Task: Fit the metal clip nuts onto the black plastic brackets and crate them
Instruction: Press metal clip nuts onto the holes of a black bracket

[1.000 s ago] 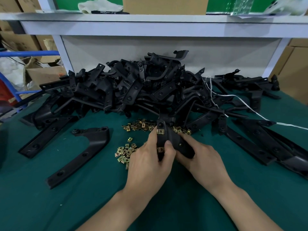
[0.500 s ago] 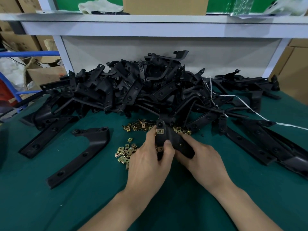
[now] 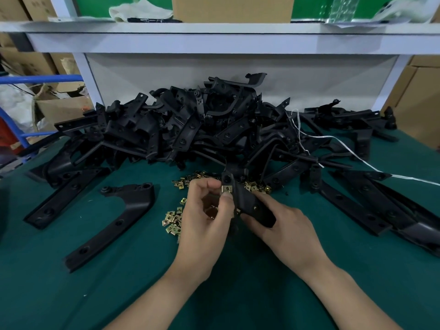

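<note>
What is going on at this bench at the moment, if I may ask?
A person is working on a black bracket: the right hand holds its lower end, while the left hand pinches a clip nut at its upper end. More loose clip nuts lie on the green table, in front of a big pile of brackets. No crate is in view.

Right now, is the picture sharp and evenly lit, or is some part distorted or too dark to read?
Head view: soft, even light, no glare; the wide-angle lens splays the shelf posts outward; the bracket pile merges into one dark mass; the clip nut on the held bracket is sharp.
</note>
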The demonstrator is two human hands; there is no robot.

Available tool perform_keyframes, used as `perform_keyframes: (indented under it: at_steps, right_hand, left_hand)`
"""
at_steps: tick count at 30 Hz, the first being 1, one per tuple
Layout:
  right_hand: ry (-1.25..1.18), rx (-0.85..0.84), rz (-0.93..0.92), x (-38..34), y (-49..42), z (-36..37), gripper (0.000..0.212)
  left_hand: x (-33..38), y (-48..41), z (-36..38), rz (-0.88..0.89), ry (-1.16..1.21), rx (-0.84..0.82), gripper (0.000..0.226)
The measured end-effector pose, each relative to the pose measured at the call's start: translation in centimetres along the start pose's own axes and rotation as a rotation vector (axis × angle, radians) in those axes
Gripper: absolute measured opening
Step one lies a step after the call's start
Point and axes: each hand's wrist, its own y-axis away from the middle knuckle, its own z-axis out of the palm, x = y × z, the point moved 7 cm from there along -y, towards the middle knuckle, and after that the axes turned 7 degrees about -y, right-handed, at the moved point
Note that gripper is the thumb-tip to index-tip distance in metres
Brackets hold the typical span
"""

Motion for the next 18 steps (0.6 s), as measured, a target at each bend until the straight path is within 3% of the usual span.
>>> perform_keyframes:
  at_steps: [7, 10, 14, 18]
  right_hand:
    - [0.006, -0.008, -0.011, 0.0, 0.1, 0.1, 0.05]
    - [0.02, 0.006, -0.019, -0.1, 0.0, 0.0, 0.049]
    - [0.041, 0.027, -0.045, -0.3, 0.0, 0.0, 0.047]
    - [0.09, 0.06, -0.056, -0.5, 0.0, -0.2, 0.047]
  left_hand:
    - [-1.4, -0.7, 0.4, -0.237, 0.236, -0.072, 0.003]
    - [-1.6, -0.7, 0.4, -0.264, 0.225, -0.079, 0.01]
    - [-1.6, -0.5, 0.5, -0.242, 0.176, -0.094, 0.036]
    - [-2.0, -0.6, 0.7, -0.328, 0.233, -0.114, 0.028]
